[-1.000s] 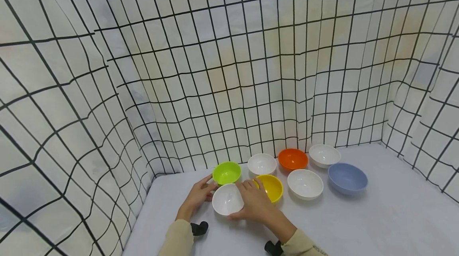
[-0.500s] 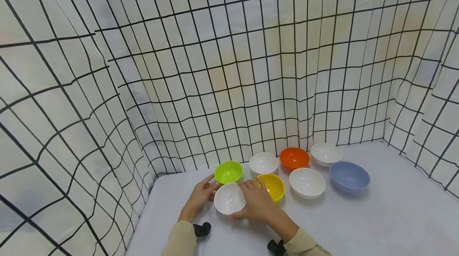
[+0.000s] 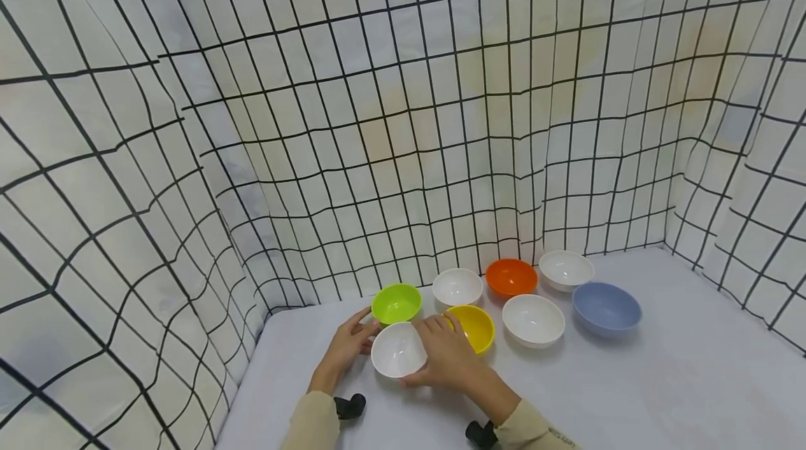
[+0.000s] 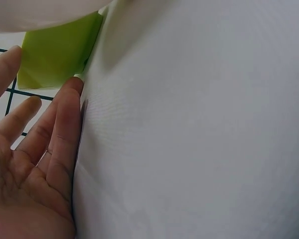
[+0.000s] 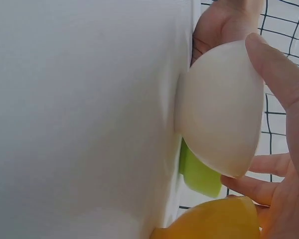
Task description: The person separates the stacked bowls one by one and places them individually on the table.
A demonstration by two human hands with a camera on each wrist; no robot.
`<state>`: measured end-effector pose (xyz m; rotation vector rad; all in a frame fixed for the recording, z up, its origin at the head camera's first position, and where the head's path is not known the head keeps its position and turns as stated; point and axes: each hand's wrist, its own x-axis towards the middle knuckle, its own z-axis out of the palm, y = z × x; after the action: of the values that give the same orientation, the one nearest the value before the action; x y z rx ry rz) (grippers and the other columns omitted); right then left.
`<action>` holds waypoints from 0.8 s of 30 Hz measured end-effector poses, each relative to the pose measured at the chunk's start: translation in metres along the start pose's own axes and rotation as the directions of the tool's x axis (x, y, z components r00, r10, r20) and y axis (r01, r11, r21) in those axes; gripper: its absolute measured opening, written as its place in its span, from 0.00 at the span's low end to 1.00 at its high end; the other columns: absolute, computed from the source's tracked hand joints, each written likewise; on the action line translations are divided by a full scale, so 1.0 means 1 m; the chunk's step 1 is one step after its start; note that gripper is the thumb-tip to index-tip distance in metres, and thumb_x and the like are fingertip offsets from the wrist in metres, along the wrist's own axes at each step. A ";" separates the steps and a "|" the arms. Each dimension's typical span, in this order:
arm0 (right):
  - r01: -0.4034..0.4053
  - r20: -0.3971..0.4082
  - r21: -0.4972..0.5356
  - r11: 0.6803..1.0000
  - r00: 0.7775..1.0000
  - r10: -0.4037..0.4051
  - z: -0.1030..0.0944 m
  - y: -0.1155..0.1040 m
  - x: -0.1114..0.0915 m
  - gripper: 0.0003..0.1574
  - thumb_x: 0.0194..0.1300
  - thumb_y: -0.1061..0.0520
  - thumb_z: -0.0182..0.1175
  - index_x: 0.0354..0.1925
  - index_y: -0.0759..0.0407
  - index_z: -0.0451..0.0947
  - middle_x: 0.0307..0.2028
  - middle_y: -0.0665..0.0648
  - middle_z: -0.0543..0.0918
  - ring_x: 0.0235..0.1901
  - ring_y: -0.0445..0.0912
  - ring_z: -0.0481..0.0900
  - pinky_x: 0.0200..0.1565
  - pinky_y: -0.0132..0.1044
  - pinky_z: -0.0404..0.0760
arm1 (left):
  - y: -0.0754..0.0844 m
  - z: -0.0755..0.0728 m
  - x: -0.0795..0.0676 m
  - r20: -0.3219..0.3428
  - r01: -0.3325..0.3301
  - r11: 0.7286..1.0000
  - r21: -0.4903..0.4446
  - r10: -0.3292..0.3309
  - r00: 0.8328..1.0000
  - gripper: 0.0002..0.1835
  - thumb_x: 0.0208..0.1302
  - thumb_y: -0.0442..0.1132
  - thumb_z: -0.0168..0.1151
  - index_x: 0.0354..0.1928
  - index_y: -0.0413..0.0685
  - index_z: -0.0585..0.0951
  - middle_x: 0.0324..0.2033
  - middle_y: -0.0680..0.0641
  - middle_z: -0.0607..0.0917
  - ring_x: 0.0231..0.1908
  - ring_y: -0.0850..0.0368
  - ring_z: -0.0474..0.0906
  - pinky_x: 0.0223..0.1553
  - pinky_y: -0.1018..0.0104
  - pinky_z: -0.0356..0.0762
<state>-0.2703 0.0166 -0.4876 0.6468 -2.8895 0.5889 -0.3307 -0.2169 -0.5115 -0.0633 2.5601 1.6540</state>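
Note:
A white bowl [image 3: 399,350] stands upright on the table in front of the others. My right hand [image 3: 450,355] holds it across the rim from the right, thumb [image 5: 269,62] on the near side and fingers toward the far side. In the right wrist view this white bowl's [image 5: 222,109] base looks to be down on the cloth. My left hand [image 3: 345,348] lies at its left, fingers extended beside the green bowl [image 3: 396,304]. In the left wrist view the left fingertips reach close to the green bowl [image 4: 55,52]; contact is hard to tell. Right fingers partly cover the yellow bowl [image 3: 476,327].
Behind and to the right stand a white bowl [image 3: 457,287], an orange bowl [image 3: 511,278], another white bowl [image 3: 566,270], a nearer white bowl [image 3: 534,321] and a larger blue bowl [image 3: 606,309]. A white cloth covers the table [image 3: 661,373]. Black-gridded white curtains [image 3: 378,121] enclose it.

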 end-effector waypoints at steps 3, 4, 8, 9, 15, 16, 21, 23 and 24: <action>0.006 -0.006 0.014 1.000 1.000 -0.006 -0.003 0.002 0.000 0.66 0.43 0.19 0.72 0.70 0.52 0.69 0.65 0.56 0.77 0.67 0.54 0.69 0.78 0.61 0.57 | -0.002 0.000 0.000 0.001 0.007 1.000 -0.010 -0.007 1.000 0.34 0.74 0.54 0.60 0.77 0.51 0.65 0.50 0.42 0.88 0.36 0.57 0.81 0.40 0.68 0.86; 0.008 -0.007 0.022 1.000 1.000 -0.008 -0.005 0.003 0.000 0.65 0.44 0.19 0.72 0.70 0.52 0.69 0.65 0.57 0.77 0.68 0.55 0.69 0.78 0.62 0.58 | -0.002 0.000 0.000 0.002 0.007 1.000 -0.014 -0.007 1.000 0.35 0.74 0.54 0.60 0.77 0.51 0.65 0.50 0.42 0.88 0.36 0.57 0.82 0.40 0.68 0.86; 0.002 -0.020 0.075 0.997 1.000 -0.001 -0.015 0.008 0.001 0.62 0.50 0.21 0.70 0.70 0.55 0.69 0.68 0.59 0.76 0.70 0.58 0.67 0.77 0.62 0.61 | -0.004 -0.002 0.001 -0.001 0.002 1.000 -0.027 -0.002 1.000 0.35 0.74 0.54 0.60 0.77 0.51 0.65 0.49 0.42 0.88 0.36 0.57 0.82 0.41 0.68 0.86; -0.003 -0.025 0.094 0.996 1.000 0.006 -0.017 0.009 0.001 0.61 0.52 0.22 0.70 0.71 0.56 0.68 0.68 0.59 0.75 0.70 0.58 0.67 0.76 0.61 0.62 | -0.004 -0.002 0.001 0.000 0.000 1.000 -0.027 0.000 1.000 0.35 0.74 0.55 0.60 0.77 0.50 0.65 0.49 0.42 0.88 0.36 0.57 0.82 0.41 0.67 0.87; -0.049 -0.057 0.189 0.981 0.997 0.060 -0.036 0.021 -0.001 0.57 0.59 0.27 0.67 0.75 0.54 0.63 0.71 0.59 0.72 0.73 0.60 0.63 0.77 0.64 0.58 | -0.006 -0.002 0.001 0.014 -0.006 1.000 -0.031 0.007 1.000 0.37 0.73 0.57 0.59 0.76 0.49 0.65 0.49 0.43 0.88 0.35 0.58 0.82 0.41 0.67 0.86; -0.059 -0.065 0.204 0.977 0.995 0.074 -0.040 0.023 -0.002 0.56 0.59 0.28 0.68 0.75 0.53 0.64 0.71 0.59 0.72 0.73 0.60 0.64 0.77 0.64 0.59 | -0.006 -0.002 0.001 0.017 -0.008 0.999 -0.033 0.009 1.000 0.37 0.73 0.57 0.59 0.76 0.48 0.65 0.49 0.43 0.88 0.35 0.58 0.82 0.40 0.67 0.86; -0.105 -0.100 0.326 0.939 0.984 0.145 -0.067 0.036 -0.008 0.52 0.60 0.33 0.71 0.74 0.51 0.66 0.70 0.57 0.74 0.72 0.57 0.68 0.71 0.64 0.70 | -0.006 -0.003 -0.001 0.007 -0.025 0.999 -0.028 0.025 1.000 0.36 0.73 0.56 0.60 0.75 0.47 0.67 0.49 0.41 0.88 0.36 0.58 0.83 0.41 0.66 0.88; -0.120 -0.099 0.372 0.920 0.981 0.168 -0.080 0.045 -0.012 0.51 0.60 0.35 0.71 0.74 0.51 0.66 0.70 0.56 0.74 0.70 0.56 0.70 0.70 0.63 0.73 | -0.003 -0.005 -0.004 -0.013 -0.040 0.999 -0.007 0.040 0.999 0.34 0.73 0.54 0.61 0.74 0.47 0.68 0.49 0.40 0.86 0.37 0.58 0.84 0.42 0.64 0.89; -0.121 -0.098 0.394 0.911 0.980 0.173 -0.086 0.051 -0.015 0.51 0.61 0.36 0.71 0.74 0.51 0.65 0.70 0.56 0.74 0.69 0.57 0.72 0.69 0.62 0.74 | -0.001 -0.006 -0.006 -0.030 -0.052 0.999 0.012 0.052 0.998 0.33 0.73 0.53 0.61 0.74 0.48 0.69 0.50 0.40 0.85 0.38 0.57 0.85 0.42 0.64 0.89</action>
<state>-0.2763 0.0988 -0.4295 0.4099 -2.7320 1.1960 -0.3253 -0.2233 -0.5095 -0.0215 2.6142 1.6691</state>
